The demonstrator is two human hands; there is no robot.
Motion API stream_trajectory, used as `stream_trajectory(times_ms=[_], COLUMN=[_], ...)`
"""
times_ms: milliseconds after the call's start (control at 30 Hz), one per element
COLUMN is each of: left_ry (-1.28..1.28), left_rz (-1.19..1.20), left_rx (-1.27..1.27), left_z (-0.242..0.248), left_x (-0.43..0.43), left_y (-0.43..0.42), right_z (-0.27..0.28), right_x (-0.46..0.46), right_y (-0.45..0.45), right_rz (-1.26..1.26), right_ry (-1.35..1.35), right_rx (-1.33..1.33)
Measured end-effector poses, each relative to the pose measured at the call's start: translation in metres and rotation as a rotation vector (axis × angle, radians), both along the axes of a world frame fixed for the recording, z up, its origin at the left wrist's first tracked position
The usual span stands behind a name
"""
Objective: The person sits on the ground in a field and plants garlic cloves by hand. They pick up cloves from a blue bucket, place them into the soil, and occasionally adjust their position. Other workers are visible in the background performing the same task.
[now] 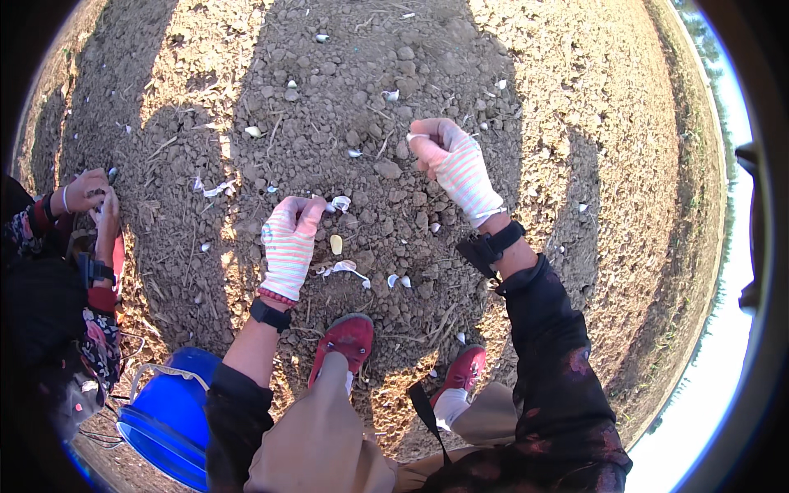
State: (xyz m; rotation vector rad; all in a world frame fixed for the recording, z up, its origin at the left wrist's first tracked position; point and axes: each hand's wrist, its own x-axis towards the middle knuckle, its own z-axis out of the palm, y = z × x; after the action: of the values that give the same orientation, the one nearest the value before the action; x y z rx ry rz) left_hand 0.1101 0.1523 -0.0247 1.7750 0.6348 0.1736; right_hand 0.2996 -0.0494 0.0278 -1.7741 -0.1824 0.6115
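My left hand [291,243], in a striped glove with bare fingertips, pinches a partly peeled piece of garlic [339,203] just above the soil. Farther forward and to the right, my right hand [452,163] wears a matching glove. Its thumb and fingers are curled together, and a small white bit that looks like a garlic clove shows at their tips. Below the left fingers lie a yellowish peeled clove [336,244] and a strip of papery garlic skin [346,267]. Two white cloves [399,281] rest side by side nearer my feet.
Cloddy soil [370,74] with straw and scattered cloves, such as one clove [253,131], stretches ahead. My red shoes [346,342] stand on it. At lower left is a blue bucket [169,407] with a handle. Another person's hands [95,197] are close together at far left.
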Motion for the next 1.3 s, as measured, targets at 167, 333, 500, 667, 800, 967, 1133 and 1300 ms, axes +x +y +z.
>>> stream_trajectory(times_ms=[167, 333, 500, 667, 800, 967, 1133, 1300], left_ry=[-0.132, -0.106, -0.141, -0.105, -0.150, -0.133, -0.153, -0.087], left_rz=[-0.205, -0.226, -0.232, -0.252, -0.251, -0.253, -0.286, -0.241], left_rx=[0.880, 0.972, 0.993, 0.978, 1.001, 0.998, 0.968, 0.793], left_z=[-0.041, -0.051, -0.049, -0.052, -0.051, -0.050, -0.056, -0.047], left_x=[0.000, 0.012, 0.017, 0.016, 0.018, 0.018, 0.016, 0.015], left_y=[0.014, 0.019, 0.023, 0.021, 0.022, 0.023, 0.026, 0.027], right_z=[-0.031, -0.061, -0.078, -0.081, -0.092, -0.085, -0.047, -0.013], right_x=[0.118, 0.187, 0.218, 0.229, 0.228, 0.216, 0.119, -0.036], right_y=[0.012, 0.040, 0.060, 0.071, 0.079, 0.073, 0.036, 0.004], right_rz=[-0.150, 0.057, 0.376, 0.560, 0.568, 0.552, 0.113, 0.246], right_ry=[-0.256, -0.495, -0.763, -0.867, -0.953, -0.886, -1.107, -0.424], right_rx=[-0.253, -0.487, -0.808, -1.032, -1.092, -1.144, -0.511, -0.204])
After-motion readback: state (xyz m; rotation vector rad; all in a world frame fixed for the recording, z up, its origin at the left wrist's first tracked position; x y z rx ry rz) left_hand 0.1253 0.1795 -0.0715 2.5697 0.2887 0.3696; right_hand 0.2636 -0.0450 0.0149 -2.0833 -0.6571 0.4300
